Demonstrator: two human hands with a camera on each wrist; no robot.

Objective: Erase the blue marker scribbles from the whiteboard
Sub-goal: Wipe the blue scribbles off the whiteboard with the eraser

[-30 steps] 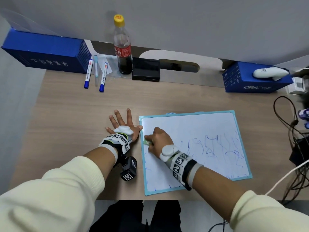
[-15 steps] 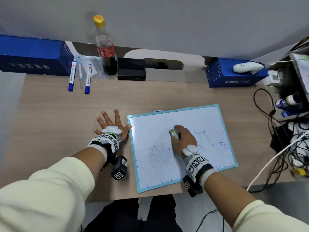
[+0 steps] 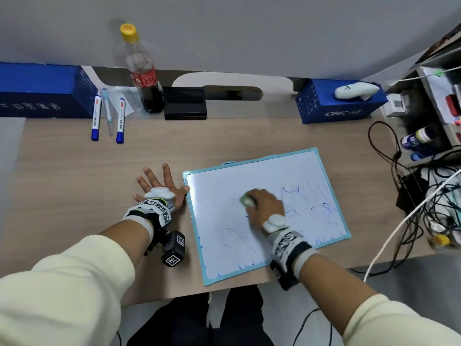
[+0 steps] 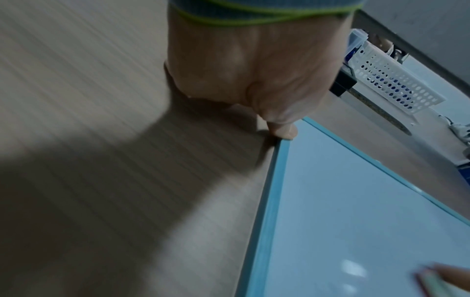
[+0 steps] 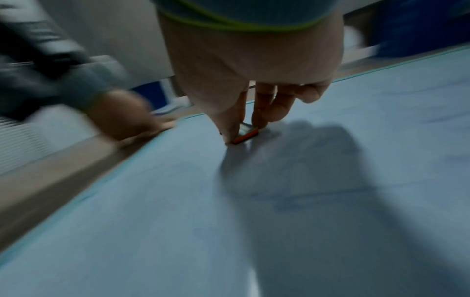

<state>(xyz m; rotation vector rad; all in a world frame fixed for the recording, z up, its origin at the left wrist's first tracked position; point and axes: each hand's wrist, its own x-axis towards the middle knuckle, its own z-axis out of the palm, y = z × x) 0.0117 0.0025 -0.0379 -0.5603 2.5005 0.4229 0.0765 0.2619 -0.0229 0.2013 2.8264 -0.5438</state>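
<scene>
A whiteboard [image 3: 224,193] with a light-blue frame lies flat on the wooden desk. Blue scribbles [image 3: 311,203] cover its right part, and fainter streaks [image 3: 232,236] run along its lower left. My right hand [image 3: 264,203] pinches a small eraser [image 3: 247,200] and presses it on the middle of the board. In the right wrist view the eraser [image 5: 245,134] has a red-orange edge and sits between thumb and fingers. My left hand [image 3: 159,186] lies flat on the desk with fingers spread, its thumb [image 4: 282,130] touching the board's upper left corner.
Blue boxes [image 3: 45,91] [image 3: 336,103] stand at the back left and back right. Markers [image 3: 96,118], a cola bottle [image 3: 142,71] and a black case [image 3: 185,103] sit along the back edge. Tangled cables [image 3: 424,196] crowd the right side.
My right hand swept the eraser from the board's left edge toward its middle, and the marks on the left part have faded. The left hand stayed in place.
</scene>
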